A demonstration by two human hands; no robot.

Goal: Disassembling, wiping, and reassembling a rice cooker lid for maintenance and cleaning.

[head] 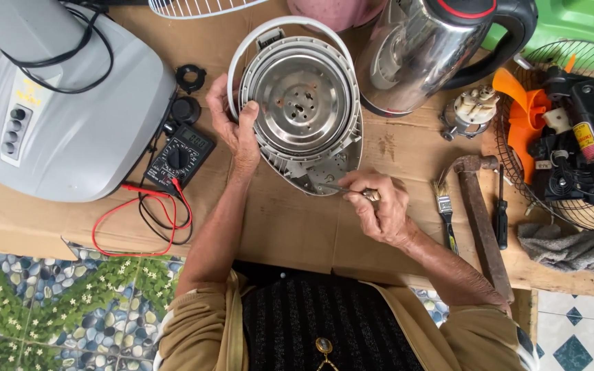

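Two hands work on a round pot base point(302, 103) that lies upside down on the brown cardboard point(290, 220), just beside a shiny steel kettle point(421, 51). The base is turned over so its metal underside faces up and is easy to reach.

The left hand point(236, 130) sits on the left rim of the base. Its fingers point(223, 103) curl around the edge and press on it, likely to keep the base from sliding.

The right hand point(379, 209) is at the near, narrow end of the base. Its fingers point(366, 184) are pressed close together and pinch a thin screwdriver point(345, 189). The tip pokes into the grey plastic part, maybe at a screw, but that spot is too small to see well.

A black meter point(180, 156) with red and black wires lies to the left. A hammer point(481, 220) and a small brush point(445, 209) lie to the right.
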